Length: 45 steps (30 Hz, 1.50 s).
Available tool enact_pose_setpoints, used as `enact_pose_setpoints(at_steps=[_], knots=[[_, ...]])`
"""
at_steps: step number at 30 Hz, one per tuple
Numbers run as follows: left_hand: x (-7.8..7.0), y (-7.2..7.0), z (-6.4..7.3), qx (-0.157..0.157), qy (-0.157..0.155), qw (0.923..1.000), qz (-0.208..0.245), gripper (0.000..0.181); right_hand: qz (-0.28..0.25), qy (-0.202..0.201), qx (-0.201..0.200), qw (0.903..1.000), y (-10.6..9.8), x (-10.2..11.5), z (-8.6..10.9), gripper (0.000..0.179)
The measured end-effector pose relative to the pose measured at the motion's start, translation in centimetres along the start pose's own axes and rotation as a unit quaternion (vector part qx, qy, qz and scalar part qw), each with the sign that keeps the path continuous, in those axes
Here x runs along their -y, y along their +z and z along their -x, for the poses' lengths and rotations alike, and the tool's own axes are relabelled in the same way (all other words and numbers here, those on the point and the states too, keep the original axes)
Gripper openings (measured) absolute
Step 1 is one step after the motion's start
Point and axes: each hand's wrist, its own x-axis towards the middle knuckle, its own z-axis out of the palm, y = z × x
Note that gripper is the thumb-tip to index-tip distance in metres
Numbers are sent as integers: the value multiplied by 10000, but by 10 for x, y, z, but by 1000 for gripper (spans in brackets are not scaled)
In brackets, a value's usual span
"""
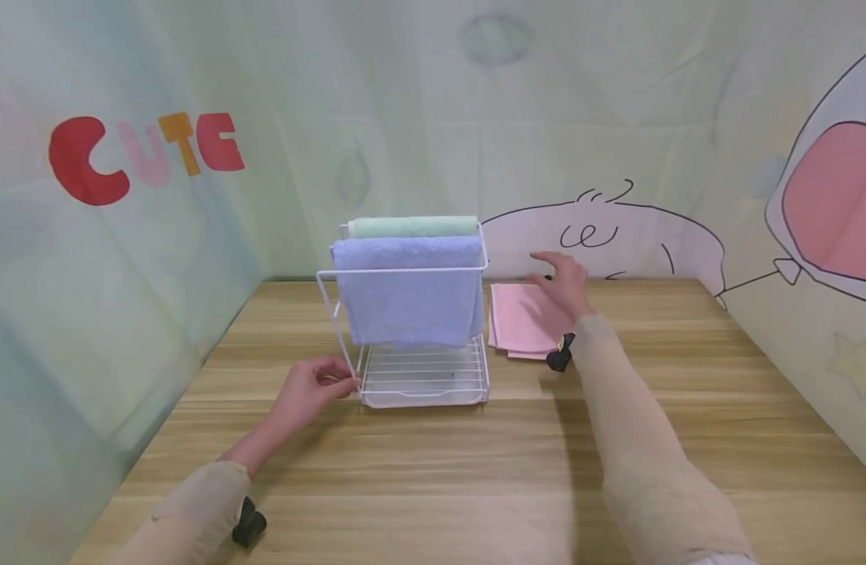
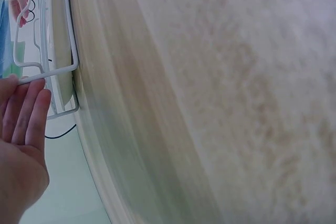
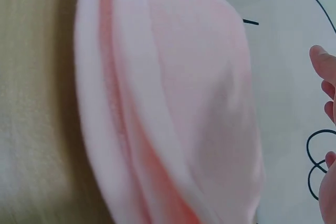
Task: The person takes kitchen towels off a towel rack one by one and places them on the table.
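A white wire towel rack [image 1: 413, 271] stands on the table. Over its upper bars hang a blue towel [image 1: 407, 302] and, behind that, a light green towel [image 1: 413, 227]. My left hand [image 1: 312, 390] pinches the rack's wire frame low on its left side; the left wrist view shows thumb and fingertips on the wire [image 2: 52, 72]. To the right of the rack lies a folded pink towel [image 1: 520, 318]. My right hand [image 1: 565, 284] is raised above this towel, thumb and fingers spread apart, holding nothing. Several folded layers of the pink towel [image 3: 194, 77] fill the right wrist view.
A wood-grain table [image 1: 433, 479] carries everything. Behind it hangs a pale printed curtain [image 1: 404, 118] with drawn figures and coloured letters. The rack's base has a wire grid over a shallow tray [image 1: 425, 404]. A small black device [image 1: 250, 524] is on the left sleeve.
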Motion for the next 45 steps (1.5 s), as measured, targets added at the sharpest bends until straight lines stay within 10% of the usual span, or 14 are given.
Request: enact_pose_setpoints(at_steps=[20, 45], knots=[[-6, -1, 3, 17, -40, 10000, -71, 18, -11, -507, -318, 9982, -47, 27, -26, 45], [-4, -1, 2, 42, 5, 10000, 20, 17, 91, -2329, -702, 9699, -80, 107, -44, 46]])
